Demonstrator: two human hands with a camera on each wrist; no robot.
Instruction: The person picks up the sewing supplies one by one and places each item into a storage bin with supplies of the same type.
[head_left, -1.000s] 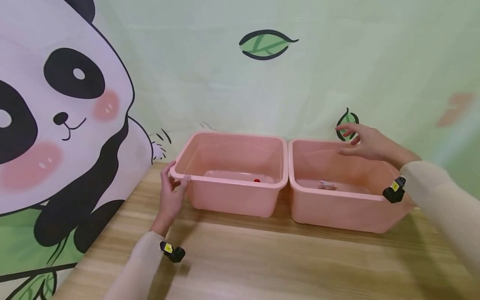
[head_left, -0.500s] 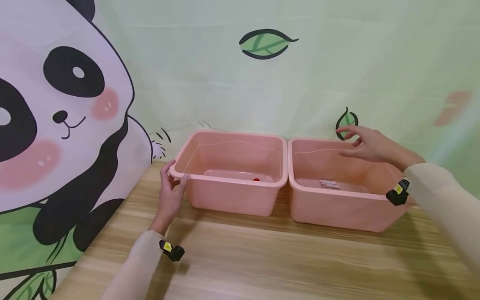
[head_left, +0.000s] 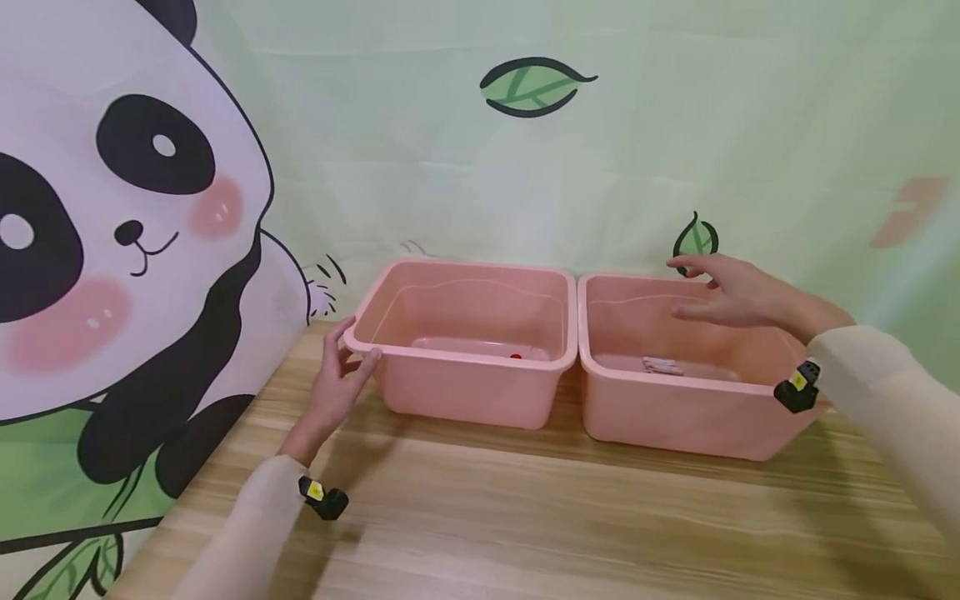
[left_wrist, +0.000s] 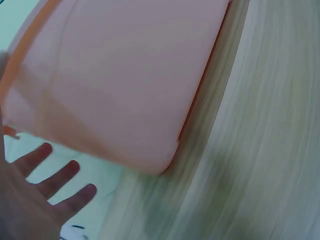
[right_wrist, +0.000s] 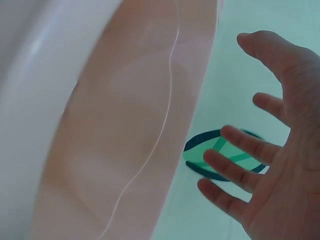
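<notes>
Two pink plastic bins stand side by side. My left hand (head_left: 337,387) is at the near-left corner of the left bin (head_left: 465,392), thumb at the front and fingers along the side. In the left wrist view, three fingers (left_wrist: 60,179) spread straight, away from the bin wall (left_wrist: 115,65). A small red thing (head_left: 516,357) lies inside. Over the right bin (head_left: 675,417) hovers my right hand (head_left: 731,292), holding nothing, fingers (right_wrist: 235,170) spread in the right wrist view. A small pale pink-and-white bundle (head_left: 662,366) lies on that bin's floor.
The bins stand on a wood-grain table (head_left: 525,517), near a pale green backdrop (head_left: 420,183) printed with leaves. A large printed panda (head_left: 60,192) covers the left side.
The pale bundle in the right bin has settled into a flatter, more compact shape. Both hands keep nearly the same places; the left forearm has shifted slightly left.
</notes>
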